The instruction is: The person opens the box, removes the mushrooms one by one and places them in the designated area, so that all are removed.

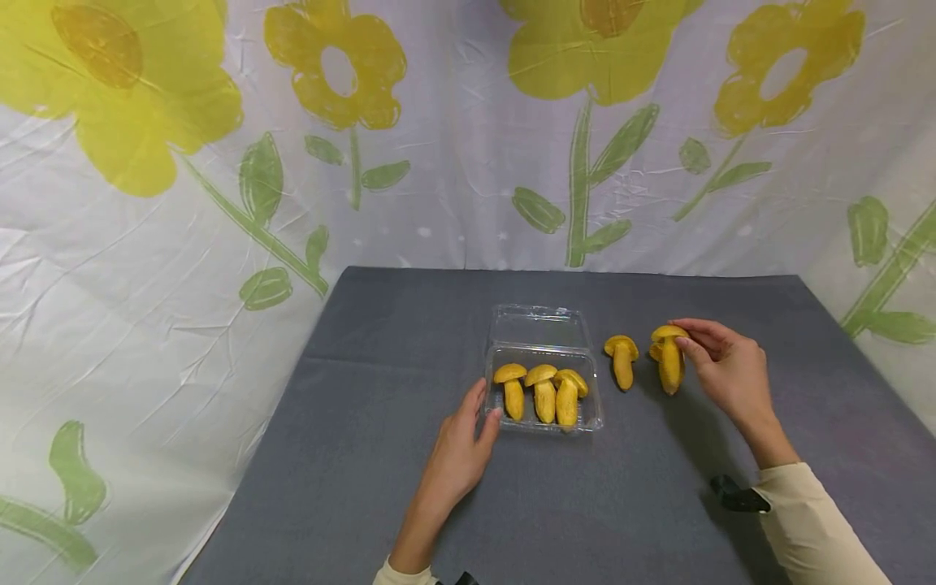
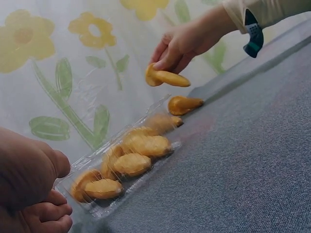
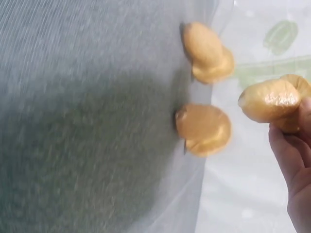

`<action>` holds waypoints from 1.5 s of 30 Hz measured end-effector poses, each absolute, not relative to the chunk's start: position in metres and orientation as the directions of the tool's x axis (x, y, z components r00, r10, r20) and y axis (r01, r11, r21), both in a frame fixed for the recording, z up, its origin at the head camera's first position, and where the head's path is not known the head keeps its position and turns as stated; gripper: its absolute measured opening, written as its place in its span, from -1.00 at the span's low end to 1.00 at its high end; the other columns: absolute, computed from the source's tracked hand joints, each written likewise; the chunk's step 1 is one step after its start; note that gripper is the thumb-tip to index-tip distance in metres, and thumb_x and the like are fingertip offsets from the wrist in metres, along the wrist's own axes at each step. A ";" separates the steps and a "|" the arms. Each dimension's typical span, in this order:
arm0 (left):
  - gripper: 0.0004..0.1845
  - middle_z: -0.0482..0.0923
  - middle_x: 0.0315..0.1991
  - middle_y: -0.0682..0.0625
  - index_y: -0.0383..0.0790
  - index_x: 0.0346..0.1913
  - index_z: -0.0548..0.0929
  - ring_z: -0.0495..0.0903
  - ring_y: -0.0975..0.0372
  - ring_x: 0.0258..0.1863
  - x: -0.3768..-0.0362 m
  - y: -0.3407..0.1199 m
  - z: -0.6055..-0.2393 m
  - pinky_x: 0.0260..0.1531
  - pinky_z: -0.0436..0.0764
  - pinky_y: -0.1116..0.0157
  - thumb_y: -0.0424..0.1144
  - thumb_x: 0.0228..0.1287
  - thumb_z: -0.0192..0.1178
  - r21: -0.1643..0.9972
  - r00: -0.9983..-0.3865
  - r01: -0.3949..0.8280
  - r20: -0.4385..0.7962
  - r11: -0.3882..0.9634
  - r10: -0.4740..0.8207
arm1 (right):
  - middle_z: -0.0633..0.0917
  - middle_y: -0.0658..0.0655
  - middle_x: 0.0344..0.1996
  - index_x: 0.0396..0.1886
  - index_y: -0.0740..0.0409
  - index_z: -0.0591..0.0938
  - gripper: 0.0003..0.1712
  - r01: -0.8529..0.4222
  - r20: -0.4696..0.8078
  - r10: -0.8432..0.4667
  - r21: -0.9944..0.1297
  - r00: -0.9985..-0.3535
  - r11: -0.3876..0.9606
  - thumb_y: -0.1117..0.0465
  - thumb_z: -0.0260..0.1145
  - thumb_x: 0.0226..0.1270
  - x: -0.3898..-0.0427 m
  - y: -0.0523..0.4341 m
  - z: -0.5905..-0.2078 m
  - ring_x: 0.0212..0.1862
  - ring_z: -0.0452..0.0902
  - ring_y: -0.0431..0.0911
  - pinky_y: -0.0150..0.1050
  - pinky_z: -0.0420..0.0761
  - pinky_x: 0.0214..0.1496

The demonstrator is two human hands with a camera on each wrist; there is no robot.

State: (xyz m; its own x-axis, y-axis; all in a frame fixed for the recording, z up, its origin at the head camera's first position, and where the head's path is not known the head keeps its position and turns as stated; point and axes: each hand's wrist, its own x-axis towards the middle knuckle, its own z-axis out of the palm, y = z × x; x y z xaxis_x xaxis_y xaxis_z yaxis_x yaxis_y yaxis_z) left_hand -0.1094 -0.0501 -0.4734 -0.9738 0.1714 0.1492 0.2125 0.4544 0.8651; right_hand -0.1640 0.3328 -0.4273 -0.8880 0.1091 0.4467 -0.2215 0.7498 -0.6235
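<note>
Left hand [image 1: 457, 451] lowest in head view, flat on the grey bench [image 1: 366, 455], fingers relaxed, fingertips touching the near left corner of the clear plastic tray [image 1: 594, 406]; grasps nothing. Tray sits mid-bench, lid [image 1: 541, 325] hinged open toward the back, three yellow mushroom toys [image 1: 543, 392] lying side by side inside, caps pointing away. Right hand [image 1: 727, 370] right of tray, pinching a fourth mushroom [image 1: 669, 361] by its cap; in the left wrist view it is lifted off the cloth. One loose mushroom [image 1: 622, 359] lies on the bench between tray and held one, just beside both, directly on the line from hand to tray. Dark strap [image 1: 737, 496] at the right wrist, cream sleeve [image 1: 812, 528]. Flower-print sheet [image 1: 219, 162] hangs behind and at the sides.
</note>
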 end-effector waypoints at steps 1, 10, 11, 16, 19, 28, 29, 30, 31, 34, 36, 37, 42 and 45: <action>-0.38 0.44 0.46 -0.35 -0.40 0.59 0.28 0.47 -0.08 0.45 -0.110 -0.050 -0.474 0.43 0.48 -0.04 -0.18 0.65 0.14 0.865 -0.974 0.210 0.147 0.457 0.170 | 0.81 0.23 0.05 0.23 0.08 0.76 -0.66 -0.207 0.442 0.119 -0.620 -0.889 0.756 0.17 0.41 0.53 -0.163 0.334 -0.427 -0.18 0.46 -0.78 -0.58 0.48 -0.43; -0.38 0.45 0.46 -0.34 -0.38 0.59 0.29 0.47 -0.07 0.46 -0.109 -0.050 -0.473 0.44 0.47 -0.05 -0.19 0.65 0.15 0.868 -0.975 0.208 0.147 0.452 0.166 | 0.76 0.29 0.10 0.25 0.15 0.74 -0.62 -0.075 0.372 0.217 -0.632 -0.903 0.771 0.09 0.36 0.58 -0.160 0.353 -0.429 -0.24 0.35 -0.85 -0.45 0.44 -0.60; -0.38 0.45 0.46 -0.34 -0.38 0.59 0.29 0.47 -0.07 0.46 -0.109 -0.050 -0.473 0.44 0.47 -0.05 -0.19 0.64 0.15 0.867 -0.975 0.207 0.148 0.452 0.164 | 0.76 0.29 0.10 0.26 0.16 0.74 -0.61 -0.066 0.370 0.225 -0.632 -0.902 0.772 0.09 0.36 0.58 -0.160 0.355 -0.430 -0.25 0.33 -0.85 -0.51 0.46 -0.56; -0.37 0.44 0.47 -0.33 -0.38 0.59 0.28 0.46 -0.07 0.47 -0.109 -0.051 -0.472 0.44 0.46 -0.06 -0.18 0.65 0.15 0.867 -0.976 0.205 0.144 0.454 0.165 | 0.74 0.33 0.12 0.28 0.22 0.71 -0.58 -0.019 0.330 0.250 -0.637 -0.910 0.771 0.09 0.33 0.60 -0.161 0.365 -0.434 -0.27 0.33 -0.83 -0.64 0.51 -0.43; -0.37 0.43 0.48 -0.33 -0.37 0.60 0.27 0.44 -0.06 0.48 -0.109 -0.051 -0.473 0.45 0.46 -0.07 -0.18 0.66 0.14 0.866 -0.976 0.203 0.141 0.457 0.166 | 0.73 0.35 0.14 0.30 0.25 0.69 -0.56 0.008 0.293 0.245 -0.627 -0.924 0.779 0.08 0.31 0.62 -0.162 0.368 -0.437 -0.22 0.66 -0.50 -0.62 0.55 -0.44; -0.37 0.45 0.47 -0.30 -0.36 0.60 0.28 0.44 -0.03 0.48 -0.111 -0.051 -0.474 0.46 0.44 -0.06 -0.15 0.66 0.14 0.854 -0.974 0.211 0.145 0.476 0.171 | 0.72 0.42 0.11 0.28 0.36 0.67 -0.57 0.008 0.258 0.198 -0.589 -0.946 0.808 0.16 0.29 0.63 -0.167 0.378 -0.446 0.02 0.73 0.35 -0.68 0.45 -0.43; -0.37 0.45 0.47 -0.30 -0.36 0.60 0.28 0.44 -0.03 0.49 -0.111 -0.051 -0.474 0.46 0.44 -0.05 -0.14 0.66 0.14 0.853 -0.974 0.210 0.144 0.477 0.172 | 0.71 0.43 0.11 0.28 0.36 0.67 -0.57 0.008 0.255 0.195 -0.588 -0.947 0.809 0.17 0.29 0.62 -0.168 0.379 -0.447 0.03 0.73 0.36 -0.69 0.44 -0.42; -0.37 0.45 0.47 -0.30 -0.36 0.60 0.28 0.44 -0.03 0.48 -0.111 -0.051 -0.474 0.46 0.44 -0.05 -0.14 0.66 0.14 0.853 -0.974 0.211 0.145 0.478 0.172 | 0.71 0.43 0.11 0.28 0.37 0.67 -0.58 0.007 0.252 0.191 -0.586 -0.949 0.810 0.17 0.29 0.62 -0.169 0.379 -0.447 0.03 0.73 0.36 -0.70 0.43 -0.41; -0.37 0.45 0.47 -0.30 -0.36 0.60 0.28 0.44 -0.03 0.48 -0.111 -0.051 -0.474 0.46 0.44 -0.06 -0.14 0.66 0.14 0.853 -0.974 0.211 0.145 0.478 0.172 | 0.71 0.44 0.11 0.28 0.38 0.66 -0.58 0.009 0.244 0.188 -0.585 -0.951 0.811 0.18 0.29 0.62 -0.169 0.380 -0.447 0.03 0.73 0.36 -0.69 0.44 -0.42; -0.37 0.45 0.47 -0.31 -0.35 0.60 0.28 0.45 -0.04 0.48 -0.110 -0.051 -0.474 0.46 0.45 -0.06 -0.14 0.66 0.14 0.853 -0.975 0.207 0.142 0.479 0.170 | 0.70 0.46 0.13 0.29 0.40 0.65 -0.57 0.017 0.225 0.183 -0.587 -0.957 0.809 0.19 0.28 0.63 -0.171 0.382 -0.447 0.04 0.72 0.37 -0.68 0.47 -0.42; -0.37 0.45 0.47 -0.31 -0.35 0.60 0.28 0.45 -0.04 0.48 -0.110 -0.051 -0.474 0.45 0.45 -0.06 -0.14 0.66 0.13 0.853 -0.976 0.205 0.139 0.480 0.169 | 0.70 0.47 0.13 0.30 0.40 0.64 -0.56 0.022 0.214 0.181 -0.585 -0.960 0.811 0.19 0.28 0.63 -0.172 0.383 -0.447 0.04 0.72 0.38 -0.65 0.50 -0.43; -0.37 0.45 0.47 -0.31 -0.36 0.60 0.28 0.45 -0.05 0.48 -0.110 -0.051 -0.474 0.45 0.45 -0.07 -0.14 0.66 0.13 0.854 -0.976 0.205 0.139 0.479 0.170 | 0.69 0.47 0.13 0.30 0.40 0.64 -0.56 0.026 0.208 0.181 -0.585 -0.961 0.811 0.19 0.27 0.63 -0.172 0.383 -0.447 0.05 0.72 0.38 -0.64 0.51 -0.44; -0.37 0.44 0.47 -0.33 -0.38 0.60 0.28 0.44 -0.06 0.48 -0.110 -0.051 -0.473 0.46 0.44 -0.07 -0.15 0.66 0.13 0.855 -0.975 0.210 0.145 0.475 0.171 | 0.69 0.50 0.12 0.29 0.42 0.63 -0.56 0.028 0.197 0.171 -0.572 -0.965 0.820 0.19 0.27 0.63 -0.175 0.386 -0.448 0.05 0.71 0.40 -0.58 0.55 -0.43; -0.37 0.45 0.46 -0.33 -0.38 0.59 0.28 0.44 -0.06 0.48 -0.109 -0.050 -0.472 0.45 0.45 -0.07 -0.16 0.66 0.13 0.856 -0.975 0.210 0.145 0.473 0.171 | 0.69 0.51 0.12 0.28 0.43 0.63 -0.55 0.031 0.189 0.164 -0.561 -0.968 0.828 0.18 0.26 0.63 -0.176 0.387 -0.451 0.04 0.70 0.41 -0.37 0.69 -0.39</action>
State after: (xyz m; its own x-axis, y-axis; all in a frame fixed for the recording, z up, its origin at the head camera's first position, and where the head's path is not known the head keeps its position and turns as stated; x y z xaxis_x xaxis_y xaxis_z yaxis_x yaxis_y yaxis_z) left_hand -0.1090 -0.0503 -0.4725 -0.9746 0.1706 0.1449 0.2100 0.4727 0.8558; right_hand -0.1759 0.3874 -0.4507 -0.9681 0.1643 0.1893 0.0308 0.8275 -0.5606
